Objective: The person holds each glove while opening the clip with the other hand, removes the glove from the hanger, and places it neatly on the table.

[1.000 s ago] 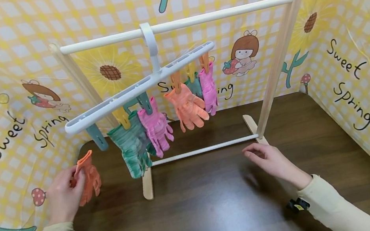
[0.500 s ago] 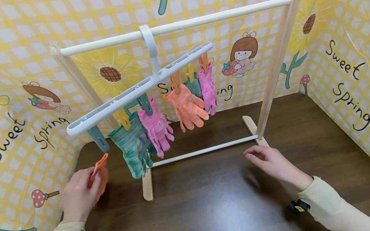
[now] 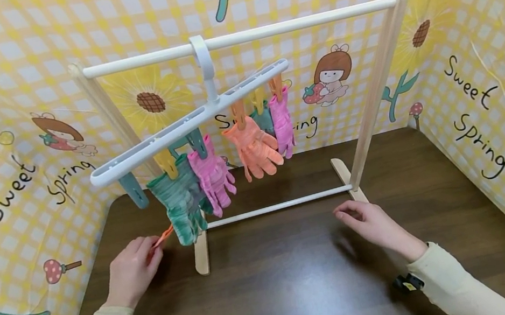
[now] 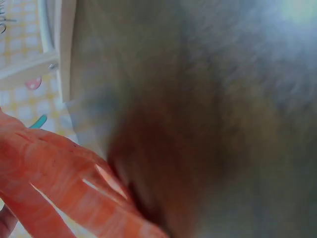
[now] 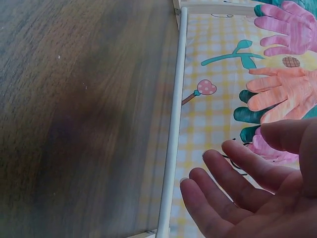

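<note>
My left hand [image 3: 134, 267] pinches an orange glove by its cuff [image 3: 164, 237], low beside the hanging green glove [image 3: 180, 195]. In the left wrist view the orange glove [image 4: 64, 183] dangles with its fingers spread; the head view hides most of it behind my hand. Above that hand an unused blue clothespin [image 3: 134, 190] hangs from the left end of the pale blue hanger [image 3: 157, 142]. My right hand [image 3: 372, 221] hovers near the rack's right foot, holding nothing; in the right wrist view its fingers [image 5: 228, 183] are loosely bent.
Clothespins on the hanger hold a pink glove [image 3: 213, 177], an orange glove [image 3: 256, 149], a green glove [image 3: 264, 120] and another pink glove [image 3: 283, 125]. The hanger hooks over the white top bar [image 3: 291, 25] of a wooden rack. A low white crossbar [image 3: 279, 206] spans its feet above the brown table [image 3: 273, 296].
My left hand has moved right and slightly down, carrying the orange glove from left of the blue clothespin to beside the hanging green glove. My right hand has stayed almost still.
</note>
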{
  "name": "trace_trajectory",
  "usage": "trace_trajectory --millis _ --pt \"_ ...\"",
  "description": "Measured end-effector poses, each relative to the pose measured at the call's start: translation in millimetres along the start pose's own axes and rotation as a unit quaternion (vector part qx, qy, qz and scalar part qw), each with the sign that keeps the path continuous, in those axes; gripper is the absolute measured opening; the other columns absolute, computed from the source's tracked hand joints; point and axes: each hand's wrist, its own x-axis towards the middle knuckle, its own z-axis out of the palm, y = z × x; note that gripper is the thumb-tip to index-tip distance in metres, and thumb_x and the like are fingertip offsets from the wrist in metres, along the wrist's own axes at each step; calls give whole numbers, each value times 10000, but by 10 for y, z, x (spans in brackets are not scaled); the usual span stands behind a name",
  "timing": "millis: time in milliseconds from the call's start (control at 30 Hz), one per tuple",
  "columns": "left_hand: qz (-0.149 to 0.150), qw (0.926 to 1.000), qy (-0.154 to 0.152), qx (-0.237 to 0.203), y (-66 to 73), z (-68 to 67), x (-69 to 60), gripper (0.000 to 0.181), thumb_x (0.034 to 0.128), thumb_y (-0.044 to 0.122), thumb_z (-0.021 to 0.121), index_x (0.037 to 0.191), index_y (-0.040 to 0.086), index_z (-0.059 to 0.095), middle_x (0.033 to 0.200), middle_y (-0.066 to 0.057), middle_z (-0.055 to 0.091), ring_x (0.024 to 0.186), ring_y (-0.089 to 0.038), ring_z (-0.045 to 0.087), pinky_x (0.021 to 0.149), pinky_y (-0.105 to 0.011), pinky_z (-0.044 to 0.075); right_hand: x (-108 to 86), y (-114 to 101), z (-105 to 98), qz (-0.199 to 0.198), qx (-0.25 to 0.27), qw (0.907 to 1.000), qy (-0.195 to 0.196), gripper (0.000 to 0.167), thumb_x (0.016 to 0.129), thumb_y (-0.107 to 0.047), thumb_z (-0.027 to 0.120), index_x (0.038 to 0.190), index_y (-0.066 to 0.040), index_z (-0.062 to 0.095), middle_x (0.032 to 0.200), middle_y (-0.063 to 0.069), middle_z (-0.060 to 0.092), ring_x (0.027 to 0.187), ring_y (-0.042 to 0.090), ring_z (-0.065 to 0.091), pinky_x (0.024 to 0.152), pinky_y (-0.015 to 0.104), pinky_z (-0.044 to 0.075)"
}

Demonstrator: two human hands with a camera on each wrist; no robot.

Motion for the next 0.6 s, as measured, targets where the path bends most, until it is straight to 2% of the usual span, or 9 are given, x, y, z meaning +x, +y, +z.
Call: trace_trajectory --millis 200,333,467,600 --pt "-66 9992 -380 41 76 75 -90 208 800 84 794 991 65 715 848 -73 666 722 -269 635 597 -485 551 -11 23 11 47 74 9999 -106 213 1041 -185 635 1144 -29 738 1088 68 751 813 106 623 713 285 510" --pt "-42 9983 -573 43 112 105 -132 241 776 69 834 988 60 720 856 -74 679 733 -267 651 579 -467 549 -15 55 19 -14 41 9998 -173 216 1044 -182 630 1143 -24 737 1088 70 755 852 125 655 738 289 531" --pt "-20 9965 -832 32 151 119 -156 258 765 73 873 975 64 723 856 -61 691 740 -249 665 603 -442 553 -19 77 30 -76 -2 9998 -196 217 1048 -178 622 1142 -18 735 1089 75 757 895 159 691 766 307 550" --pt "-126 9940 -1085 44 197 130 -182 254 770 107 888 964 79 728 871 -47 705 756 -249 679 627 -451 564 -20 90 43 -109 -38 9997 -220 217 1047 -171 620 1136 -9 733 1083 83 755 892 162 701 761 314 556"
